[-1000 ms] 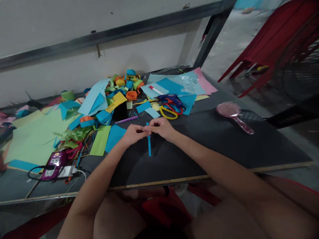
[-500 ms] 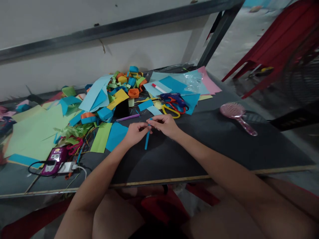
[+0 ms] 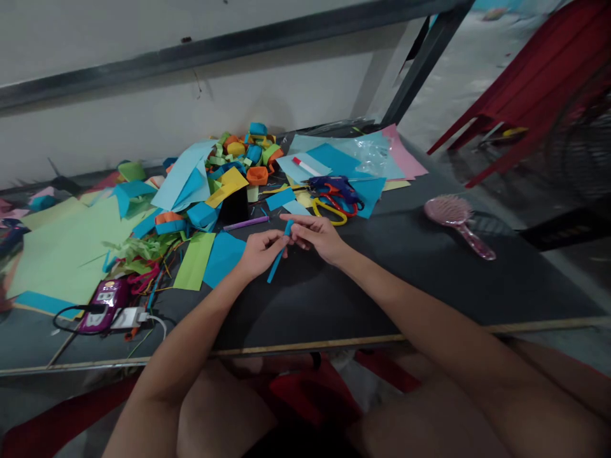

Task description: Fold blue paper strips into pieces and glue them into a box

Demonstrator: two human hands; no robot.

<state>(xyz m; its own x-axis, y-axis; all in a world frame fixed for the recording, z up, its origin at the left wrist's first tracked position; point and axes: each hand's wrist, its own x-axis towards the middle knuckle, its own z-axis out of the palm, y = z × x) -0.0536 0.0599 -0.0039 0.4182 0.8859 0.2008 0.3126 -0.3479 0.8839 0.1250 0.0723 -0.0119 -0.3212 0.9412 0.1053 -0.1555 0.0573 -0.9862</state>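
A narrow folded blue paper strip (image 3: 275,267) slants between my two hands above the dark tabletop. My left hand (image 3: 260,254) pinches it near the middle between thumb and fingers. At its upper end, my right hand (image 3: 317,237) has its thumb and bent fingers closed about the strip, with the index finger stretched out along the top. Just left of my left hand lie a blue paper sheet (image 3: 224,254) and a green paper piece (image 3: 194,261). Behind the hands are a purple pen (image 3: 246,223) and yellow-handled scissors (image 3: 330,212).
A pile of folded coloured paper pieces (image 3: 256,152) stands against the wall. Near it lie a blue glue gun (image 3: 337,186) and a red-capped marker (image 3: 307,166). A pink hairbrush (image 3: 451,211) is on the right; a purple device with cables (image 3: 102,308) is on the left.
The strip has tilted, its lower end swinging left, and more of its upper end shows. My right index finger has straightened out. The left hand has hardly moved.
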